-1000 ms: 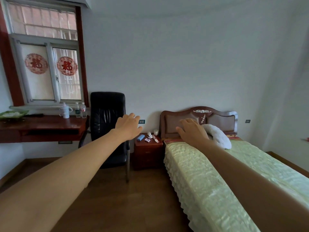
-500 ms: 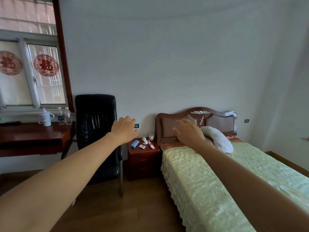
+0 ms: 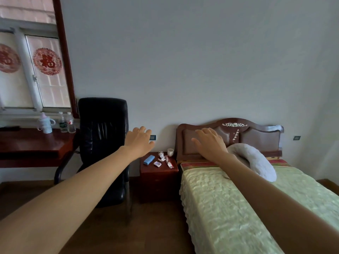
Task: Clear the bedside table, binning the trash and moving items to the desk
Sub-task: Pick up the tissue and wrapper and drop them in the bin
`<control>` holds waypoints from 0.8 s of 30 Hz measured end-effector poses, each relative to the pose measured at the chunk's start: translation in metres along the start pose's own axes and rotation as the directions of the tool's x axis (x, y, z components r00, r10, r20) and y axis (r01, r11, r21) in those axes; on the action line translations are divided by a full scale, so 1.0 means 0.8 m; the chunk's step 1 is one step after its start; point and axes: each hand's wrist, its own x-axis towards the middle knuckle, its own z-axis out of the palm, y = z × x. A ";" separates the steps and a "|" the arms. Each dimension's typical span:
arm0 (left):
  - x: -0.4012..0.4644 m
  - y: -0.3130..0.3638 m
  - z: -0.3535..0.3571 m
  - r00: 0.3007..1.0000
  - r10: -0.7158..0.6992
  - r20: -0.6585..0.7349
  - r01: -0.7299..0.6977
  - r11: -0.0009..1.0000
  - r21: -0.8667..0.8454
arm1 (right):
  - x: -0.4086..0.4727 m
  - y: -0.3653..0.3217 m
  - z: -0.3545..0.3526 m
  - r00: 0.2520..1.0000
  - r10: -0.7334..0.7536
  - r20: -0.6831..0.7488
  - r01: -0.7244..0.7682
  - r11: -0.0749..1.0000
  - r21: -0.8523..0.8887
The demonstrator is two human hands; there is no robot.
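Desk (image 3: 33,143) at far left awaits the items, while left hand (image 3: 139,143) and right hand (image 3: 211,145) stretch forward empty, fingers spread, toward the distant bedside tabletop (image 3: 146,166) holding blue case (image 3: 148,160), wrappers (image 3: 162,161) and cup (image 3: 170,152).

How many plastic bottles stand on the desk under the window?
2: the plastic bottles stand side by side at the desk's back edge, right of a lidded mug.

Two bottles (image 3: 67,122), one jug (image 3: 45,123), one cup (image 3: 170,152), one blue box (image 3: 148,159), one chair (image 3: 102,143).
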 end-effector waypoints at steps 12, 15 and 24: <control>0.142 0.006 0.132 0.992 -0.115 0.049 0.115 0.993 0.009 | 0.143 0.089 0.154 0.994 -0.051 0.101 0.046 0.998 0.047; 0.185 -0.004 0.170 0.990 -0.119 0.071 0.120 0.993 -0.004 | 0.181 0.098 0.202 0.990 -0.056 0.126 0.048 0.997 0.059; 0.330 -0.048 0.293 0.990 -0.058 0.128 0.064 0.997 -0.044 | 0.321 0.115 0.342 0.981 -0.041 0.188 0.024 0.996 0.090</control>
